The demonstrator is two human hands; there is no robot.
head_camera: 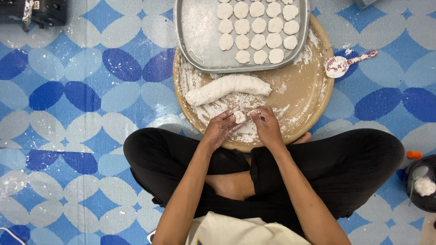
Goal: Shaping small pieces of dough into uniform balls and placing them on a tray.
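A small dough piece point(239, 117) is pinched between the left hand point(221, 128) and right hand point(267, 125), both grips closed on it, over the floured round board point(309, 97), just below the dough log point(227, 88).

Ahead of the hands, a long floured dough log point(227, 88) lies across the round tan wooden board point(309, 97), with the rectangular metal tray point(197, 41) of flattened dough rounds just beyond it, blocking a straight reach forward. Bare floured board lies open to the right. A small patterned spoon point(345, 64) rests just off the board's right edge.
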